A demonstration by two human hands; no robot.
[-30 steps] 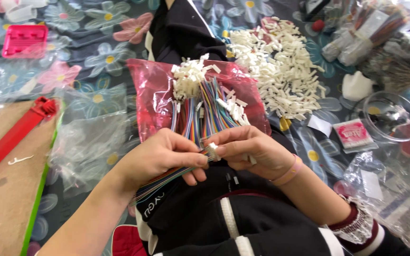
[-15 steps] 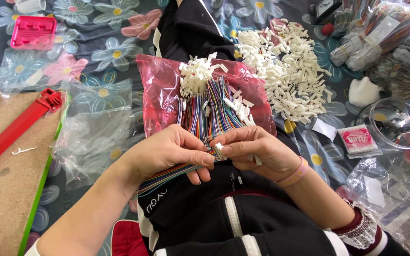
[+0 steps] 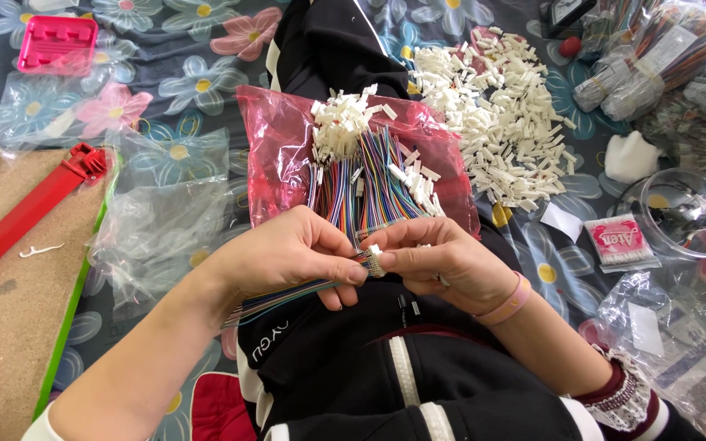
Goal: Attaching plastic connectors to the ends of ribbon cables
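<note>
Hands closer to lap than before: left hand (image 3: 288, 253) pinches ribbon wires (image 3: 288, 294), right hand (image 3: 443, 261) pinches white connector (image 3: 375, 251) (mid-fitting).

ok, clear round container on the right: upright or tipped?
Upright. The clear round container shows its open rim facing up at the camera, base resting on the floral cloth.

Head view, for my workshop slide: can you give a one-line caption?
Left hand and right hand pinch a small white connector on multicoloured wires above a pink bag.
</note>
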